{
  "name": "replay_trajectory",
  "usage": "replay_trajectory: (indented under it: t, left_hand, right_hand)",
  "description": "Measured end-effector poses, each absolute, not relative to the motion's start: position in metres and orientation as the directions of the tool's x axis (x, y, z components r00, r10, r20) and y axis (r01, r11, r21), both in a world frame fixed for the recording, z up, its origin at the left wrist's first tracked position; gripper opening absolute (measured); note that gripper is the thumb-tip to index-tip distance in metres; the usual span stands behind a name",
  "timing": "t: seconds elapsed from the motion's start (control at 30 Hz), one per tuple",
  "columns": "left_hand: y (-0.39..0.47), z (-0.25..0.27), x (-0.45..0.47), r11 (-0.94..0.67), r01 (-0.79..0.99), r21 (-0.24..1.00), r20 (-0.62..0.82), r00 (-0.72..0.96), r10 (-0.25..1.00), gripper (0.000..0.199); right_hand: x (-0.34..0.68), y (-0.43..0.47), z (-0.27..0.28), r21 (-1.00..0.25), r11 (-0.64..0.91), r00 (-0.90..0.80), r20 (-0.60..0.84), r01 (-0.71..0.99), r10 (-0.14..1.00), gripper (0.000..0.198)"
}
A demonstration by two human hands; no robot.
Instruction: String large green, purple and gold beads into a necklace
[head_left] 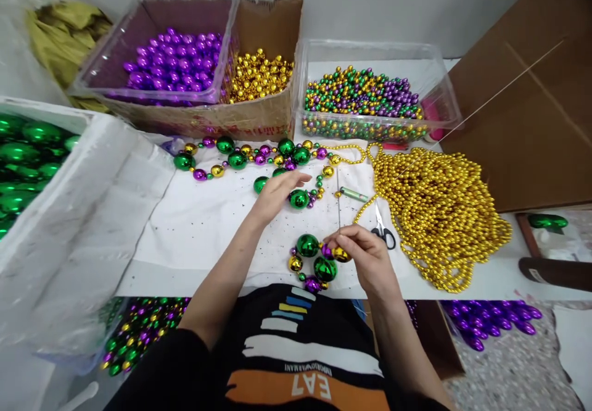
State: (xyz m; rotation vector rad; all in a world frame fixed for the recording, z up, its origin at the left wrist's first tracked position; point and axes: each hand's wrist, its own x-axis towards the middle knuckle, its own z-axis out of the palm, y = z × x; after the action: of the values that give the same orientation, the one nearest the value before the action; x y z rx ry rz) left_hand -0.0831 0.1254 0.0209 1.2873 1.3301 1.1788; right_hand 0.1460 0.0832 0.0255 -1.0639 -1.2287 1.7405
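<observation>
My right hand (365, 250) pinches a short bead strand at a shiny gold bead (341, 254). A thin dark needle-like line (338, 198) rises from these fingertips. The strand curves left with large green beads (308, 245) and smaller purple and gold ones, near the table's front edge. With fingers stretched and nothing visible in them, my left hand (282, 192) is over or beside large green beads (299, 199) at the end of a longer mixed-bead garland (238, 160). Whether it touches them I cannot tell.
A white cloth (203, 226) lies under the work. Scissors (383, 229), a green lighter-like tube (354, 194) and piled gold bead chains (439, 213) are to the right. Behind stand a purple-bead bin (157, 96), a gold-bead carton (259, 115) and a mixed-bead bin (379, 47). Green balls (32, 158) fill the left box.
</observation>
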Motion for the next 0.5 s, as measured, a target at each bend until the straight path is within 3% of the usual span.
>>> replay_trajectory:
  t: [0.1,0.17,0.27,0.5]
  left_hand:
    - [0.148,-0.003,-0.066,-0.071,0.592,0.803,0.068,0.028,0.997,0.022]
    - [0.158,-0.012,-0.053,-0.165,0.770,0.617,0.055,0.166,0.985,0.018]
    - [0.168,-0.016,-0.042,-0.217,0.872,0.438,0.020,0.232,0.973,0.021]
    - [0.154,-0.027,-0.047,-0.296,0.916,0.271,0.077,0.286,0.955,0.016]
  right_hand:
    - [0.149,0.082,0.008,-0.952,-0.259,-0.266,-0.210,-0.164,0.941,0.010]
    - [0.152,0.080,0.003,-0.946,-0.260,-0.237,-0.212,-0.196,0.948,0.010]
    - [0.156,0.079,0.003,-0.942,-0.258,-0.219,-0.211,-0.214,0.953,0.010]
    - [0.157,0.080,0.002,-0.944,-0.277,-0.226,-0.236,-0.176,0.945,0.012]
